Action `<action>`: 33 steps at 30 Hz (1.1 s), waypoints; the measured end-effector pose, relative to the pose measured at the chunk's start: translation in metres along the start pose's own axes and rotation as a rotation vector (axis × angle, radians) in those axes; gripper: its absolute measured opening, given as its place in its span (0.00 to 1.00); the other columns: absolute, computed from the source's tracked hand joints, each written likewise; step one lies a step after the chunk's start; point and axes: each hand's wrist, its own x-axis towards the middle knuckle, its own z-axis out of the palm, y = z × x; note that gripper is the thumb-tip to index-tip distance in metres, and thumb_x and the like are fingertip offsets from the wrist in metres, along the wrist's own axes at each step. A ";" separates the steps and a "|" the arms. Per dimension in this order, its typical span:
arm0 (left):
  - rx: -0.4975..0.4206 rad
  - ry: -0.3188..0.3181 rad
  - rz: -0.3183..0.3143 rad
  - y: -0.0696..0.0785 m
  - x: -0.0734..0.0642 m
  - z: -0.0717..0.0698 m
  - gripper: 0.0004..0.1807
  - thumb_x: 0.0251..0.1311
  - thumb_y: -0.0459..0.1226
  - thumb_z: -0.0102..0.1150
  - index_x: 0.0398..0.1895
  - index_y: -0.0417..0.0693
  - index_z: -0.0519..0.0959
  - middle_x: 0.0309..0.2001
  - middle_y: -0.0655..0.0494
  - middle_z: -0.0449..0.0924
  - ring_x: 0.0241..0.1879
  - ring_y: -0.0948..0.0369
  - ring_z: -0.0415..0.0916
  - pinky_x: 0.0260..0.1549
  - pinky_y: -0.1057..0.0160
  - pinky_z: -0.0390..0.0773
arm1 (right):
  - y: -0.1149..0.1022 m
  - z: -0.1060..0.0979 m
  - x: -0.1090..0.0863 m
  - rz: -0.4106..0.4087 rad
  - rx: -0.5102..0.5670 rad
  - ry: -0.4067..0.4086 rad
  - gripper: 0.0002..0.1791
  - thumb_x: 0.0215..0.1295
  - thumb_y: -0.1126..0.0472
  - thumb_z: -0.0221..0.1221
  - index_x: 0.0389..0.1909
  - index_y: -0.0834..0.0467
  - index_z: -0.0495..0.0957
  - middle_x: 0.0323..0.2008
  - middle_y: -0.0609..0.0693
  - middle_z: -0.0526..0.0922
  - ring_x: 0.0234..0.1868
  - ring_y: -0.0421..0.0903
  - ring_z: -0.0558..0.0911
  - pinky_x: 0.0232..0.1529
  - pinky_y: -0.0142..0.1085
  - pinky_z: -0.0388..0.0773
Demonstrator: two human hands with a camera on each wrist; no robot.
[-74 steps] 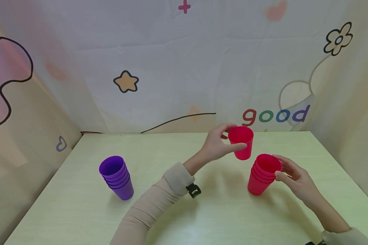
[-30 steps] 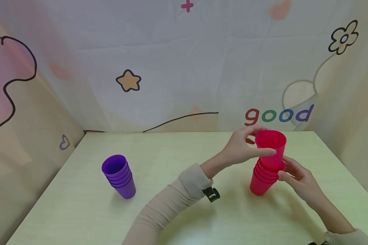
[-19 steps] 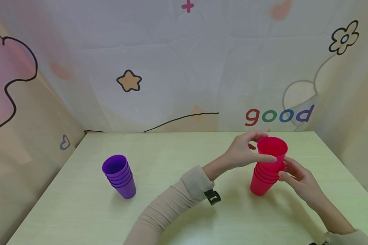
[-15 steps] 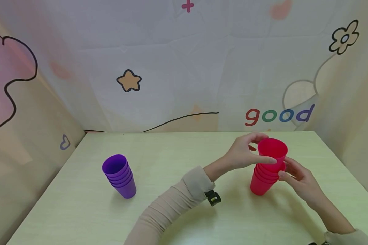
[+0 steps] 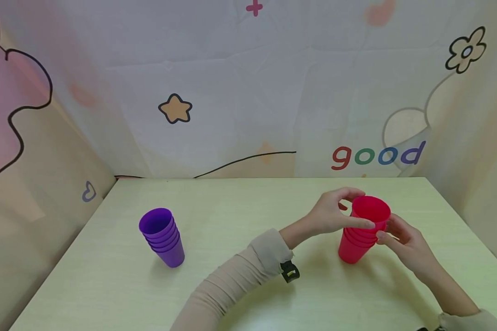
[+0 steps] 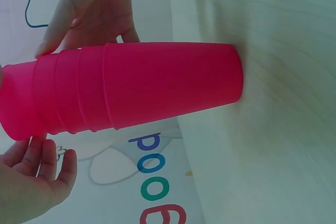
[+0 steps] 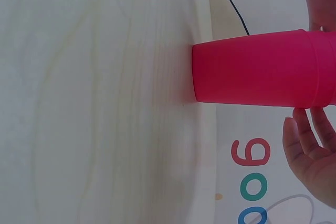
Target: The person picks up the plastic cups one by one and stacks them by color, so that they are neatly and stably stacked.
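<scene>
In the head view my left hand (image 5: 331,215) pinches a red plastic cup (image 5: 370,209) near its rim, thumb in front and fingers behind. That cup sits mostly inside an upright stack of red cups (image 5: 352,250), its upper part still standing out above their rims in the left wrist view. My right hand (image 5: 412,246) holds the stack from the right, thumb and fingers around the upper rims. The stack's base (image 7: 202,72) stands on the table. Over on the left is an upright nested stack of purple cups (image 5: 171,255), away from both hands.
The pale wooden table (image 5: 232,202) reaches back to a light cloth backdrop (image 5: 232,115) printed with a star, a flower and the word "good". More cloth closes off the left and right sides. A small black device (image 5: 290,271) is on the left wrist.
My left hand has carried the single red cup rightward over the red stack and lowered it inside. The right hand has stayed at the stack. The purple cups have not moved.
</scene>
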 end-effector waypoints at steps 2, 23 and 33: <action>0.003 -0.010 -0.001 -0.002 0.000 0.001 0.32 0.44 0.40 0.69 0.56 0.50 0.70 0.47 0.67 0.73 0.42 0.73 0.68 0.37 0.74 0.72 | 0.000 0.000 0.001 -0.010 0.002 0.002 0.27 0.62 0.67 0.54 0.63 0.57 0.61 0.48 0.29 0.70 0.44 0.30 0.73 0.36 0.29 0.78; 0.031 -0.040 -0.028 -0.017 -0.004 -0.005 0.34 0.51 0.43 0.64 0.63 0.56 0.64 0.52 0.66 0.71 0.47 0.73 0.66 0.40 0.73 0.71 | 0.000 -0.002 0.007 -0.027 -0.029 -0.004 0.29 0.63 0.67 0.53 0.65 0.61 0.58 0.48 0.27 0.69 0.44 0.28 0.72 0.38 0.24 0.75; 0.108 0.033 0.047 -0.025 -0.025 -0.045 0.34 0.61 0.45 0.54 0.69 0.54 0.55 0.62 0.56 0.64 0.59 0.62 0.62 0.51 0.67 0.69 | -0.020 -0.014 0.011 -0.062 -0.102 0.077 0.35 0.64 0.67 0.52 0.69 0.50 0.51 0.53 0.27 0.65 0.50 0.23 0.66 0.38 0.16 0.70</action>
